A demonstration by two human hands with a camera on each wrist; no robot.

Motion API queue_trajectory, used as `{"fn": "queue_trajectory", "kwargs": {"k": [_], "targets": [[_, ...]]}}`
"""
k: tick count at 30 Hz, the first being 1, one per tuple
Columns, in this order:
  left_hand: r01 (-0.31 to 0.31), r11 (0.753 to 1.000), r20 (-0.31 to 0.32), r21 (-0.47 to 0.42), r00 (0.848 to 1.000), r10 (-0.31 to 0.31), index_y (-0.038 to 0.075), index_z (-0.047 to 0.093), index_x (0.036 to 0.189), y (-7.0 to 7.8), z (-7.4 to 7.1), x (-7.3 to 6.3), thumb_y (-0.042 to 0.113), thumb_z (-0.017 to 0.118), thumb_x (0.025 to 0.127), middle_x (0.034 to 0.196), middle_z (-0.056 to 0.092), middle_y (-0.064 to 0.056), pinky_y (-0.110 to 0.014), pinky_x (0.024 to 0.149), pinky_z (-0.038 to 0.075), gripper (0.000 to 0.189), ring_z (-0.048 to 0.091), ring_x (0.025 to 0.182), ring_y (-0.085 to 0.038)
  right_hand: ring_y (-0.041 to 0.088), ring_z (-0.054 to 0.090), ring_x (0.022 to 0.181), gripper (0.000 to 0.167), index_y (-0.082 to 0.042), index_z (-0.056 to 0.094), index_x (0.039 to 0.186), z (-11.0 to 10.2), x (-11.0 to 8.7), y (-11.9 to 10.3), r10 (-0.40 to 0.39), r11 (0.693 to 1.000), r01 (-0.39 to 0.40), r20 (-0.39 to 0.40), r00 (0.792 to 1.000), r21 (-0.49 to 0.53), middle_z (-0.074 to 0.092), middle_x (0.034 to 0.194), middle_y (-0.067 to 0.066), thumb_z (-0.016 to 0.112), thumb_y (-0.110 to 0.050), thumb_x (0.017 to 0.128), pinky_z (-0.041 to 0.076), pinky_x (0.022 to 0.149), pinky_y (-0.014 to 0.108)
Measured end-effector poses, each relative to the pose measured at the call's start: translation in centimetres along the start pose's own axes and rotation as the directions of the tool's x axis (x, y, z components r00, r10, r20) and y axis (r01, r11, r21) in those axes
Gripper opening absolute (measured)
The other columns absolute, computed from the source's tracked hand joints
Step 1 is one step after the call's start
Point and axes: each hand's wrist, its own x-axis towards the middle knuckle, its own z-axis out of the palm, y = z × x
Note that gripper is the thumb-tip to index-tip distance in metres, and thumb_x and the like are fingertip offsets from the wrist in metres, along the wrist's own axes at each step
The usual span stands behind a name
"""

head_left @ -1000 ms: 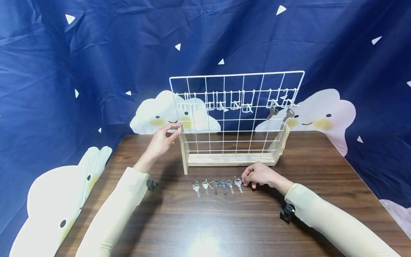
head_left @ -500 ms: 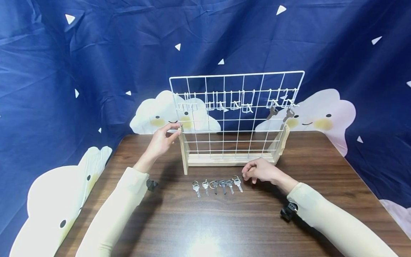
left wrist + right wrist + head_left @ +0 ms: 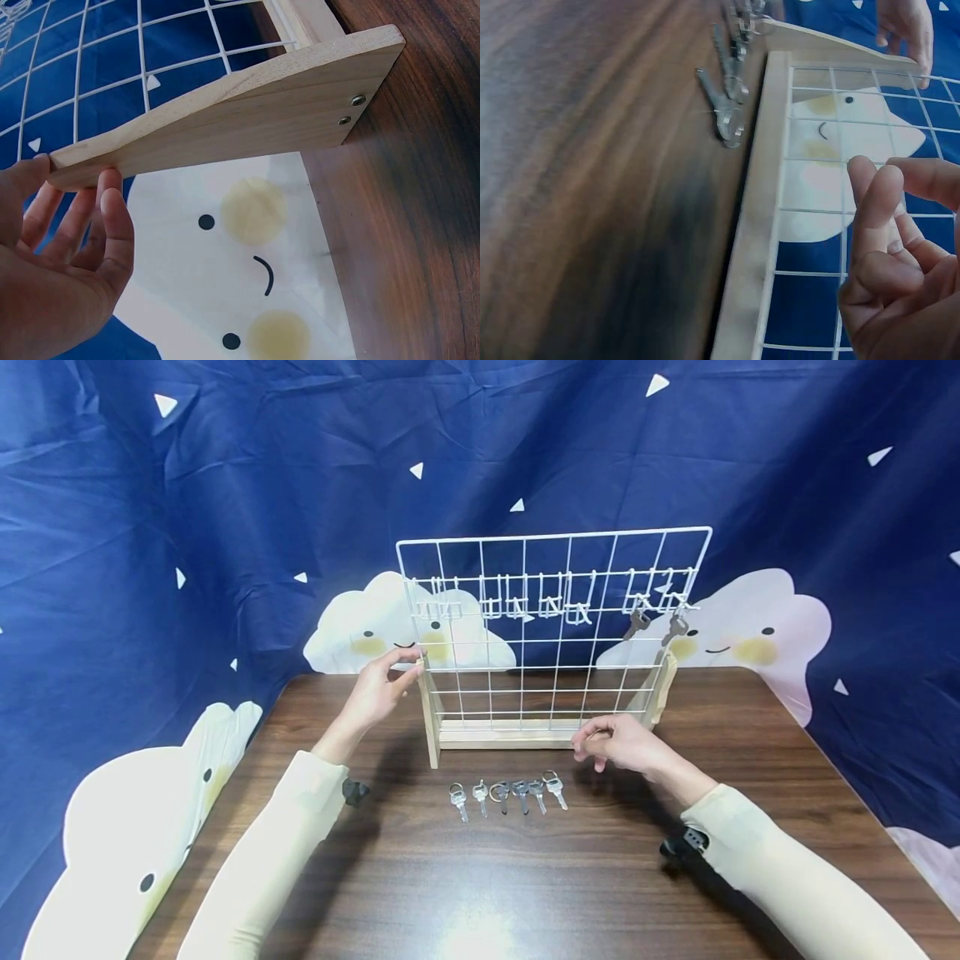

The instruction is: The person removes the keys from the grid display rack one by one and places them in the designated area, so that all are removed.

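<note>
A white wire grid rack (image 3: 556, 666) on a wooden stand stands on the table. My left hand (image 3: 381, 687) grips the upper end of its left wooden side panel (image 3: 247, 105), thumb on one face and fingers on the other. In front of the stand several metal keys (image 3: 521, 789) lie in a row, some with rings. My right hand (image 3: 621, 745) hovers right of the row before the base bar, fingers loosely bent. In the right wrist view no object shows between its fingertips (image 3: 885, 187). Two keys (image 3: 638, 622) hang on hooks at the rack's right side.
Several white wire hooks (image 3: 550, 603) hang along the grid's upper part. The dark wooden table (image 3: 390, 877) extends toward the front and both sides. A blue cloth (image 3: 300, 460) with clouds and white triangles hangs behind.
My right hand has moved off the rightmost key, up and slightly right toward the base bar. That key has shifted slightly leftward and back. My left hand stays on the side panel.
</note>
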Motion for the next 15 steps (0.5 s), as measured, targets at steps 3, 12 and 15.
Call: {"fn": "queue_trajectory", "kwargs": {"k": [3,12,15], "targets": [[-0.004,1.0,-0.002,-0.007,1.0,0.004,0.012,0.063,0.131,-0.1,0.0,0.0,0.026,0.063,0.099,0.131,0.064,-0.014,-0.041,0.074,0.061,0.034,0.072,0.099,-0.032,0.013,0.063,0.059,0.023,0.009,0.066,0.108,-0.4,-0.2,-0.4,-0.039,0.999,0.039,-0.005,0.999,0.017,0.077,0.088,0.014,0.065,-0.007,0.09,0.054,0.055,0.028],[-0.005,1.0,-0.008,-0.016,1.0,0.005,0.012,0.063,0.13,-0.1,0.1,0.0,0.026,0.063,0.099,0.131,0.064,-0.015,-0.055,0.079,0.059,0.034,0.072,0.098,-0.032,0.012,0.061,0.06,0.026,0.009,0.064,0.11,-1.7,-1.2,-2.1,-0.071,0.994,0.075,-0.049,0.996,0.085,0.076,0.086,0.006,0.067,-0.009,0.092,0.054,0.06,0.024],[-0.002,1.0,-0.008,-0.012,1.0,0.002,0.012,0.063,0.131,-0.1,0.1,0.0,0.026,0.063,0.099,0.131,0.063,-0.015,-0.051,0.078,0.061,0.034,0.071,0.098,-0.032,0.011,0.061,0.06,0.023,0.005,0.066,0.109,-2.2,-1.5,-2.5,-0.07,0.994,0.076,-0.064,0.995,0.081,0.076,0.086,0.003,0.067,-0.011,0.093,0.055,0.06,0.026]]}}
